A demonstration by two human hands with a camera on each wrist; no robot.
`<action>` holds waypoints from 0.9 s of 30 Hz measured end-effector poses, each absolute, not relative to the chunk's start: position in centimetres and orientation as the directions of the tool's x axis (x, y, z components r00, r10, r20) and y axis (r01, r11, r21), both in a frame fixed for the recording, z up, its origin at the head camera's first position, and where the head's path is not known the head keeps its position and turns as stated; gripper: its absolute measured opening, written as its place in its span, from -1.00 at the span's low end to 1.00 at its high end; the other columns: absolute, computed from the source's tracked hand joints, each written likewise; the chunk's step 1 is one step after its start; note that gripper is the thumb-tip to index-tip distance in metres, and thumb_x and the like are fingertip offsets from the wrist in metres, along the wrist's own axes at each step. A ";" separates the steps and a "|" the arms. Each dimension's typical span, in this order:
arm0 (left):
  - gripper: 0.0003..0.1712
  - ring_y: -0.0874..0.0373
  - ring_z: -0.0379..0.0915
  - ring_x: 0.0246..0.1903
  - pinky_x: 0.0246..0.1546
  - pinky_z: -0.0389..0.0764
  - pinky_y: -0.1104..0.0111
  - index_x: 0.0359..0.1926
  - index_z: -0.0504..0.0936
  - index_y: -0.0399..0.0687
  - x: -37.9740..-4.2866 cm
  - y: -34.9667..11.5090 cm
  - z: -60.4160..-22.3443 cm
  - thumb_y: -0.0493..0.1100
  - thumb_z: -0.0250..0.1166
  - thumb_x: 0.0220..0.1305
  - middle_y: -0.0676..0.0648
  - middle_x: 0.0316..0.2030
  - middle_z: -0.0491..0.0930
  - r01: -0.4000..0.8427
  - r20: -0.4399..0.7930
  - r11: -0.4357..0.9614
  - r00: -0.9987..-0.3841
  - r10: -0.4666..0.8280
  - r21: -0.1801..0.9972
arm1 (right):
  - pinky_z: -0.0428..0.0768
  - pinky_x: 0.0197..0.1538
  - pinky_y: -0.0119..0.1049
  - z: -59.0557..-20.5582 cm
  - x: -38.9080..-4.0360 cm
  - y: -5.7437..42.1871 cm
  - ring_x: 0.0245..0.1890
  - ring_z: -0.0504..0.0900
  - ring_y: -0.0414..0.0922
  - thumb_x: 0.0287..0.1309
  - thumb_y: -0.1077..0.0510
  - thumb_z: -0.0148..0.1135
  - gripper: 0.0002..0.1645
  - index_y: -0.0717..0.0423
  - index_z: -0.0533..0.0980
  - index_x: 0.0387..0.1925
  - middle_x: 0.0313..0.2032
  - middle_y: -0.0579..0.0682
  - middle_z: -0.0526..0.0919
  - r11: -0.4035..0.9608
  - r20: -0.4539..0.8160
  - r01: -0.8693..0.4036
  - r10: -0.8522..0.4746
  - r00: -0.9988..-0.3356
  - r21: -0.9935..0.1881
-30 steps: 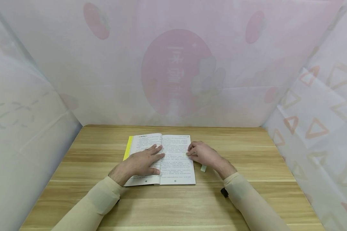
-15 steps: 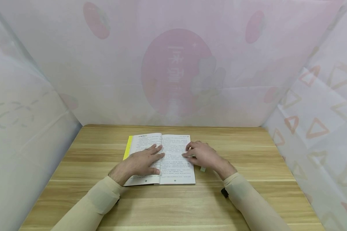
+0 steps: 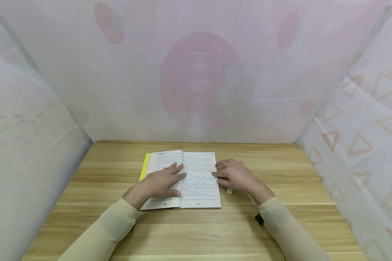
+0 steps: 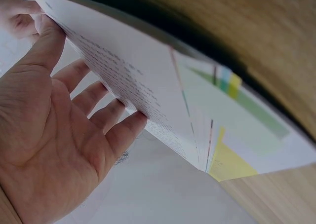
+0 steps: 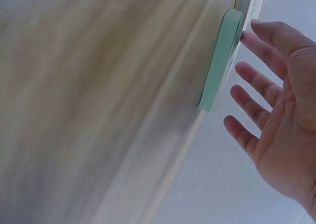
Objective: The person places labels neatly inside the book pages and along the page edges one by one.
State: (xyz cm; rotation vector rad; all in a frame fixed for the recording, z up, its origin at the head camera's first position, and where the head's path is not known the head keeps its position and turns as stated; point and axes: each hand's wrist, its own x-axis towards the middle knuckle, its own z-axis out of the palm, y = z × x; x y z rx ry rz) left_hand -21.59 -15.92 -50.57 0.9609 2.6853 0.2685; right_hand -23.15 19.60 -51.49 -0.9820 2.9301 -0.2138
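An open book [image 3: 200, 190] is laid on the wood-grained table [image 3: 196, 235], its two printed pages facing up. The left page is covered by the left hand [image 3: 158, 184], whose fingers are spread and nearly straight, reaching to the gutter; nothing is gripped. At the outer edge of the right page, the right hand [image 3: 233, 175] is held with fingers parted and slightly bent, nothing grasped; whether the paper is touched by the fingertips cannot be told.

In the head view, only a small end of a green block [image 3: 229, 190] is seen below the right hand; by the right wrist camera it is shown as a thick, mint-green slab lying beside the book. A pale green panel [image 4: 249, 120] with teal and yellow marks is revealed past the page edge only in the left wrist view.

The lines of print are too small to be read. On the back wall sheet [image 3: 127, 90], pale characters are printed in a pink circle [image 3: 179, 72], too faint to be made out.
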 end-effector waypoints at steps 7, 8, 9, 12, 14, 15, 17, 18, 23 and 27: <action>-0.01 -0.31 0.02 0.91 0.80 0.40 -0.28 0.80 0.43 -0.08 -21.6 -16.0 -50.6 0.25 0.50 0.59 -0.24 0.90 0.14 0.590 -0.195 0.761 -0.741 0.643 0.270 | 0.62 0.63 0.42 -51.1 -22.8 20.3 0.62 0.63 0.22 0.65 -0.10 0.48 -0.52 -0.10 0.80 0.44 0.57 0.11 0.71 0.806 -0.028 -0.569 -0.580 -0.814 -0.166; -0.01 -0.31 0.03 0.91 0.80 0.40 -0.28 0.80 0.43 -0.08 -21.6 -16.0 -50.6 0.25 0.50 0.59 -0.24 0.90 0.15 0.589 -0.195 0.761 -0.741 0.643 0.270 | 0.62 0.63 0.41 -51.0 -22.7 20.5 0.61 0.64 0.22 0.65 -0.09 0.49 -0.52 -0.09 0.80 0.43 0.56 0.11 0.72 0.807 -0.030 -0.566 -0.578 -0.815 -0.170; -0.01 -0.32 0.02 0.91 0.80 0.40 -0.28 0.80 0.43 -0.08 -21.6 -16.1 -50.6 0.25 0.50 0.59 -0.24 0.90 0.15 0.589 -0.195 0.762 -0.741 0.642 0.271 | 0.62 0.63 0.40 -51.0 -22.7 20.6 0.60 0.65 0.22 0.63 -0.08 0.51 -0.52 -0.07 0.80 0.43 0.54 0.11 0.73 0.808 -0.033 -0.563 -0.576 -0.817 -0.176; -0.01 -0.32 0.02 0.91 0.80 0.39 -0.28 0.80 0.43 -0.08 -21.6 -16.1 -50.6 0.26 0.50 0.59 -0.24 0.90 0.15 0.585 -0.198 0.763 -0.742 0.640 0.274 | 0.67 0.59 0.36 -50.9 -22.7 20.9 0.52 0.71 0.20 0.59 -0.05 0.55 -0.51 0.01 0.81 0.40 0.49 0.11 0.76 0.815 -0.047 -0.542 -0.561 -0.826 -0.206; -0.01 -0.31 0.02 0.91 0.80 0.39 -0.28 0.80 0.43 -0.08 -21.6 -16.1 -50.6 0.26 0.50 0.59 -0.24 0.90 0.15 0.584 -0.200 0.764 -0.742 0.639 0.274 | 0.73 0.53 0.32 -50.9 -22.7 21.1 0.46 0.75 0.18 0.57 -0.01 0.58 -0.52 0.05 0.82 0.37 0.43 0.10 0.78 0.816 -0.052 -0.530 -0.554 -0.831 -0.230; 0.00 -0.31 0.02 0.91 0.80 0.39 -0.28 0.80 0.43 -0.08 -21.6 -16.2 -50.6 0.26 0.50 0.59 -0.24 0.90 0.15 0.584 -0.200 0.764 -0.742 0.639 0.273 | 0.75 0.51 0.30 -50.9 -22.6 21.2 0.43 0.77 0.16 0.56 0.00 0.59 -0.54 0.06 0.82 0.35 0.41 0.09 0.79 0.817 -0.055 -0.523 -0.550 -0.834 -0.243; 0.00 -0.31 0.02 0.91 0.80 0.40 -0.28 0.80 0.43 -0.08 -21.6 -16.2 -50.6 0.27 0.50 0.59 -0.24 0.90 0.15 0.584 -0.201 0.765 -0.743 0.638 0.272 | 0.78 0.47 0.24 -50.9 -22.6 21.4 0.37 0.79 0.12 0.54 0.02 0.61 -0.58 0.06 0.83 0.30 0.35 0.06 0.81 0.815 -0.050 -0.519 -0.548 -0.835 -0.259; 0.00 -0.31 0.02 0.91 0.80 0.40 -0.28 0.80 0.43 -0.08 -21.6 -16.2 -50.7 0.27 0.50 0.58 -0.24 0.90 0.15 0.584 -0.200 0.765 -0.743 0.638 0.270 | 0.79 0.46 0.21 -50.9 -22.6 21.5 0.35 0.79 0.10 0.53 0.04 0.61 -0.61 0.06 0.84 0.27 0.32 0.05 0.82 0.812 -0.046 -0.520 -0.549 -0.834 -0.266; 0.00 -0.31 0.03 0.91 0.80 0.39 -0.28 0.80 0.44 -0.08 -21.6 -16.3 -50.7 0.27 0.50 0.58 -0.24 0.90 0.16 0.586 -0.196 0.764 -0.744 0.639 0.270 | 0.81 0.41 0.10 -50.4 -22.1 21.7 0.27 0.80 0.03 0.50 0.07 0.64 -0.69 0.07 0.84 0.16 0.21 -0.01 0.84 0.813 -0.042 -0.511 -0.542 -0.839 -0.281; 0.00 -0.32 0.04 0.91 0.80 0.39 -0.28 0.80 0.44 -0.08 -21.6 -16.3 -50.7 0.26 0.51 0.57 -0.24 0.90 0.16 0.585 -0.195 0.764 -0.744 0.639 0.272 | 0.82 0.38 0.07 -50.0 -21.7 21.6 0.24 0.81 0.01 0.49 0.05 0.66 -0.71 0.05 0.83 0.11 0.19 -0.03 0.85 0.819 -0.055 -0.493 -0.529 -0.847 -0.292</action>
